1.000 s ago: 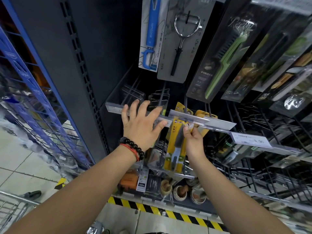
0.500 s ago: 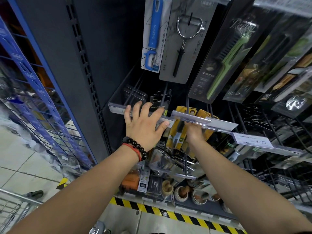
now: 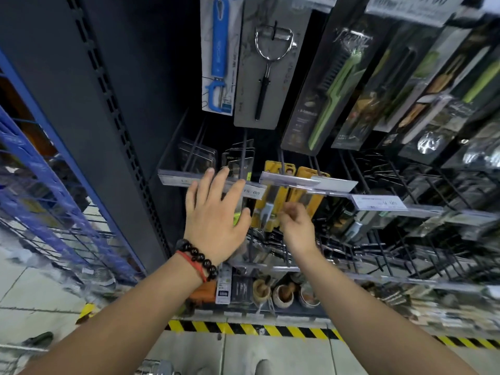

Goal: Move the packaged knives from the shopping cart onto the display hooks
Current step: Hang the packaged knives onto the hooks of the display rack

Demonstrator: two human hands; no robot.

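- Left hand [image 3: 216, 220]: fingers straight and spread, holding nothing; fingertips lie against the clear price rail [image 3: 176, 178] at the front edge of the hook row; a black bead bracelet [image 3: 198, 257] and a red cord circle the wrist.
- Right hand [image 3: 296, 228]: just below the rail, fingers loosely curled and blurred; it appears to grasp nothing, though the frame does not settle whether the fingertips touch the pack in front of them.
- Packaged knives [image 3: 273, 201]: two yellow-carded packs hang side by side on the display hooks [image 3: 282, 161] behind the rail, near the middle of the row; the nearer pack shows a pale blade through its window; both sit between the two hands, the right hand just beside them.
- Upper row: a blue peeler [image 3: 218, 54] and a steel-looped peeler [image 3: 266, 69] hang at the left end; green-handled tools in dark packs follow to the right.
- Right end of the rail: a white price label [image 3: 378, 203]; its figures are too blurred to read.
- Floor edge below the shelving: yellow-and-black hazard tape [image 3: 243, 328].
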